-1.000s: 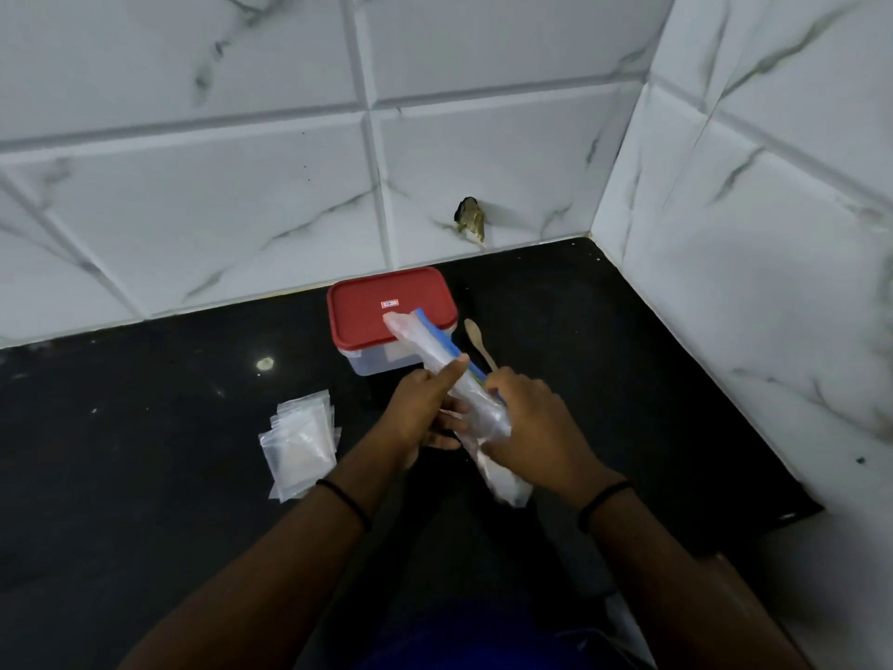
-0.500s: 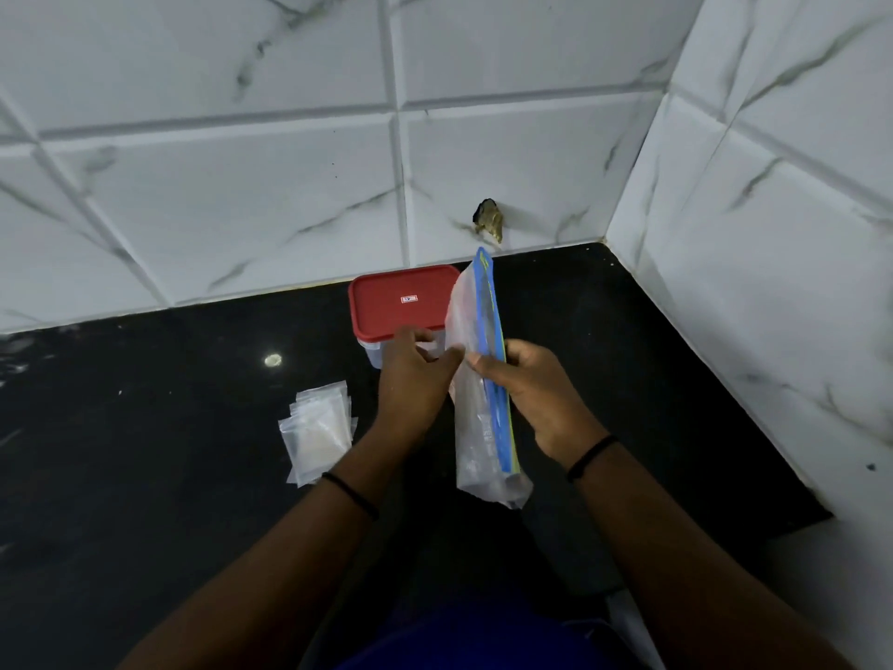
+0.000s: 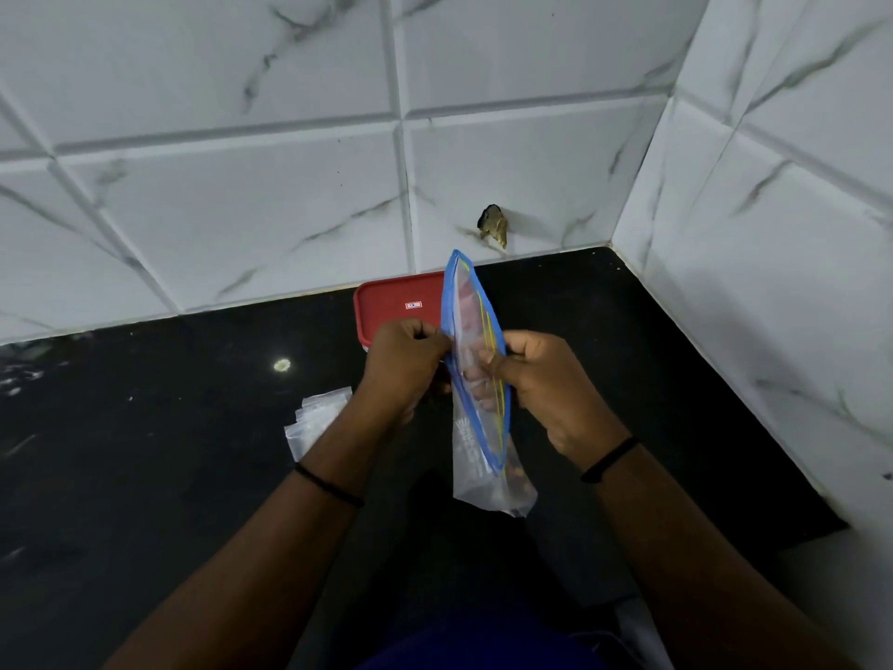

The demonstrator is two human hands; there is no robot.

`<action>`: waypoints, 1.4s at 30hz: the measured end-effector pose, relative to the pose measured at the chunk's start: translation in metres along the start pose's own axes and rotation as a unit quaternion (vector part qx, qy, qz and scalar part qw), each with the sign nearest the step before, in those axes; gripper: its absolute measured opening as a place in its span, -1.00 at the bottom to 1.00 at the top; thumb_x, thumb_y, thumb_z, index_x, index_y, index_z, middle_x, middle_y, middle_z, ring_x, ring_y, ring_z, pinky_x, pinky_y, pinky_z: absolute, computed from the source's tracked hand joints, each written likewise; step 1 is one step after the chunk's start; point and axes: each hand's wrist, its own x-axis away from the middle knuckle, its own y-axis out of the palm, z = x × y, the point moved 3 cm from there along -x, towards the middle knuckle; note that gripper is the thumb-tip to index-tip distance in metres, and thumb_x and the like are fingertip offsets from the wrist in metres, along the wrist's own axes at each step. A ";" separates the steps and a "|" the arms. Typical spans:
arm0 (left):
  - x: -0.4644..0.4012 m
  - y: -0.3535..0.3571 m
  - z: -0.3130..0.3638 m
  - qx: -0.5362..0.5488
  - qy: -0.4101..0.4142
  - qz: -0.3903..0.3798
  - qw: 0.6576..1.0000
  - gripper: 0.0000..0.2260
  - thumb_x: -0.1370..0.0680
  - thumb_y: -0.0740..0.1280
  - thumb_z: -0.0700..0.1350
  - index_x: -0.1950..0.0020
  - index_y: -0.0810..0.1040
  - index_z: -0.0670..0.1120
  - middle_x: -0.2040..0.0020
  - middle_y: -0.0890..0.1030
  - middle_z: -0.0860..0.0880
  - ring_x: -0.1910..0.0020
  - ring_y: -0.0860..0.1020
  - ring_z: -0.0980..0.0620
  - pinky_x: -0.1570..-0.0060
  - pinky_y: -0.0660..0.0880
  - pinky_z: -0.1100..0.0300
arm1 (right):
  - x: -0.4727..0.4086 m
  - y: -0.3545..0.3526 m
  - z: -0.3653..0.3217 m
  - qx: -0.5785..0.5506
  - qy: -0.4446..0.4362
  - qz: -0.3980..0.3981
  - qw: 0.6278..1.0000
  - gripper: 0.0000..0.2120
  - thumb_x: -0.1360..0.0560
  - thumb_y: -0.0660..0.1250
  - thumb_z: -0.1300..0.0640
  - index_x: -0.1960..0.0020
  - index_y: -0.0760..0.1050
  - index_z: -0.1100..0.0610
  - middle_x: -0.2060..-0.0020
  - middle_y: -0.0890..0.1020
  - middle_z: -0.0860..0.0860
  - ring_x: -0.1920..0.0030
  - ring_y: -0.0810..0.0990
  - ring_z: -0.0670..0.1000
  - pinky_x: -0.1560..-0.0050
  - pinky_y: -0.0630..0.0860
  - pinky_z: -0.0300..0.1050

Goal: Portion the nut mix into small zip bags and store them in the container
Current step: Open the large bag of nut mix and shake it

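Bare black countertop (image 3: 145, 452) lies open to the left and far right. Toward the back wall stand a red-lidded container (image 3: 396, 307) and, nearer on the left, a stack of small bags (image 3: 314, 420). White tiled walls (image 3: 773, 234) close the back and right sides.

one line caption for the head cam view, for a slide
Both hands part the blue-zip bag above the black counter, red-lidded container behind.

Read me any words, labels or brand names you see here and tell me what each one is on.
Small white label on the red container lid: lettering too small and blurred to read.
Pale white print on the large zip bag, held by the left hand and right hand: too faint to read.
No other text is visible.
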 end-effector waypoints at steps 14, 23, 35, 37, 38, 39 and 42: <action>-0.016 -0.033 0.016 0.283 -0.055 0.099 0.952 -0.82 -0.62 0.15 -0.28 -0.01 0.55 -0.18 0.15 0.65 -0.13 0.17 0.62 -0.08 0.01 0.57 -0.01 | -0.005 -0.062 -0.015 -0.348 0.065 0.192 0.915 -0.75 -0.61 0.07 0.42 0.00 0.46 0.16 0.32 0.54 0.11 0.43 0.56 -0.06 0.32 0.61 -0.13; -0.011 0.004 -0.027 0.403 -0.187 -0.020 0.896 -0.76 -0.58 0.25 -0.05 0.28 0.46 -0.08 0.40 0.41 0.01 0.51 0.40 0.08 0.45 0.41 0.22 | 0.009 -0.037 0.048 -0.354 0.251 0.136 0.891 -0.88 -0.50 0.27 0.22 0.21 0.47 0.14 0.47 0.45 0.02 0.49 0.44 -0.03 0.40 0.50 -0.17; -0.028 0.000 0.008 0.390 -0.229 -0.070 0.889 -0.48 -0.68 0.11 -0.08 0.49 0.45 -0.13 0.65 0.31 0.05 0.75 0.23 0.14 0.73 0.18 0.41 | -0.001 -0.046 0.037 -0.401 0.242 0.052 0.882 -0.75 -0.29 0.17 0.12 0.21 0.54 0.25 0.25 0.65 0.18 0.31 0.63 0.15 0.31 0.56 -0.09; -0.037 -0.008 0.008 0.328 -0.234 -0.116 0.908 -0.50 -0.65 0.16 -0.02 0.50 0.43 -0.05 0.61 0.24 0.09 0.70 0.17 0.17 0.70 0.10 0.39 | 0.002 -0.055 0.041 -0.205 0.267 0.028 0.941 -0.82 -0.43 0.16 0.16 0.28 0.47 0.18 0.34 0.59 0.14 0.35 0.59 0.09 0.23 0.47 -0.08; -0.039 -0.009 0.008 0.287 -0.234 -0.128 0.920 -0.55 -0.64 0.19 0.01 0.47 0.40 -0.04 0.59 0.22 0.09 0.68 0.15 0.17 0.69 0.06 0.38 | 0.004 -0.060 0.042 -0.041 0.265 -0.004 0.964 -0.78 -0.49 0.16 0.17 0.30 0.45 0.17 0.39 0.56 0.11 0.36 0.58 0.04 0.24 0.44 -0.10; -0.041 -0.010 0.005 0.251 -0.232 -0.127 0.931 -0.58 -0.63 0.23 0.03 0.43 0.39 -0.04 0.59 0.23 0.08 0.69 0.15 0.17 0.69 0.04 0.39 | 0.001 -0.065 0.043 0.113 0.239 -0.036 0.964 -0.76 -0.54 0.17 0.18 0.27 0.49 0.18 0.38 0.56 0.09 0.32 0.58 0.03 0.23 0.42 -0.15; -0.039 -0.002 0.007 0.215 -0.234 -0.136 0.939 -0.59 -0.61 0.30 0.03 0.40 0.41 -0.10 0.59 0.34 0.05 0.72 0.22 0.16 0.72 0.12 0.42 | -0.005 -0.062 0.022 0.338 0.080 -0.010 0.938 -0.72 -0.59 0.19 0.08 0.02 0.60 0.23 0.14 0.66 0.13 0.08 0.62 0.05 0.06 0.47 -0.10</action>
